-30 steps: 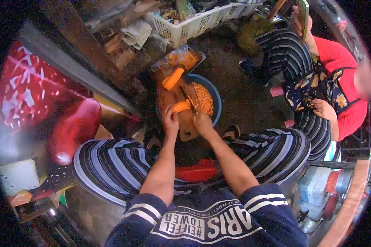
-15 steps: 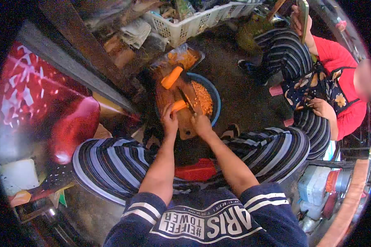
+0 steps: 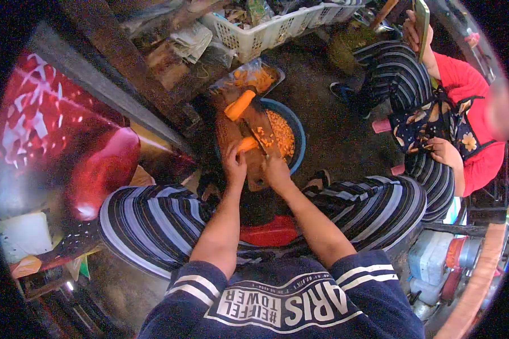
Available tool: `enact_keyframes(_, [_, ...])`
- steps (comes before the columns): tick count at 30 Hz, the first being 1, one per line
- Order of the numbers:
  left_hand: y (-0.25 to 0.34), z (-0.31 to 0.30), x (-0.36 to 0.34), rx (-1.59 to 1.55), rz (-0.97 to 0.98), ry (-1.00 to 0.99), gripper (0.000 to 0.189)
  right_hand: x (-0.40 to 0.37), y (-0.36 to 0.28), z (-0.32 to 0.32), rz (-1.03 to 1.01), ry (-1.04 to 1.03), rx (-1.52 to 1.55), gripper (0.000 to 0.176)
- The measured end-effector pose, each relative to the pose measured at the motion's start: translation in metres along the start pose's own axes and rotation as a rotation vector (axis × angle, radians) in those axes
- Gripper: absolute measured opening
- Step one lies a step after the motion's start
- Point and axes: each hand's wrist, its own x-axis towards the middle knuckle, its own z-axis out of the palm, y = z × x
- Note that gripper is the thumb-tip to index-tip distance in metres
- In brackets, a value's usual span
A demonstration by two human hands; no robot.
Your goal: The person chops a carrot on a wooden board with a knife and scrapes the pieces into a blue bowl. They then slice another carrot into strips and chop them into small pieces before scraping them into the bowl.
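Currently, through the head view, I'm seeing the left grip closing around the near-left end of an orange carrot piece, which is lying on a brown board. The right grip is wrapping a knife at its handle, the blade slanting away just beside the piece; whether the edge is touching it, I'm not able to tell. I'm judging the carrot to be light, stiff and firm, probably damp and a little slippery on its cut faces, so I'm favouring a hold on the end farthest from the blade, fingertips tucked back. A second carrot piece is resting farther up the board.

As for edges, the board is lying across a blue basin, leaving its right part open, where small orange cubes are showing. A tray with orange pieces is sitting just beyond the board's far end. Bare floor is giving open room to the right, before a seated co-worker; on the left, a dark wooden beam is narrowing the space. Both knees are bounding the near side.
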Motion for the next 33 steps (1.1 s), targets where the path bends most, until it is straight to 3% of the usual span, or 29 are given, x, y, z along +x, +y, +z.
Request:
enact_keyframes(5, [0.01,-0.011,-0.012,0.024,-0.01,-0.054,0.03,-0.011,0.017,0.001,-0.02,-0.02,0.151,0.031])
enact_keyframes(10, [-0.003,-0.005,-0.015,0.001,0.022,-0.007,0.029,-0.013,0.011,-0.011,-0.056,0.026,0.064,0.033])
enact_keyframes(13, [-0.001,-0.002,-0.014,-0.022,0.002,-0.006,0.028,-0.024,-0.017,-0.035,0.024,-0.04,0.007,0.031])
enact_keyframes(17, [0.004,-0.007,-0.014,0.03,0.0,-0.018,0.027,-0.025,-0.013,-0.006,0.055,-0.011,-0.037,0.031])
enact_keyframes(20, [0.006,-0.007,-0.014,-0.018,-0.005,-0.03,0.027,-0.014,-0.007,0.007,0.014,0.04,-0.06,0.034])
enact_keyframes(26, [0.004,-0.007,-0.015,0.008,-0.079,-0.065,0.031,-0.019,-0.009,-0.025,-0.147,0.016,0.044,0.03])
enact_keyframes(28, [-0.003,-0.001,-0.019,-0.033,-0.129,-0.07,0.033,-0.023,-0.014,-0.021,0.065,-0.111,0.01,0.03])
enact_keyframes(33, [-0.004,-0.002,-0.024,-0.002,-0.182,-0.052,0.035,-0.02,-0.014,-0.001,0.071,-0.091,-0.061,0.031])
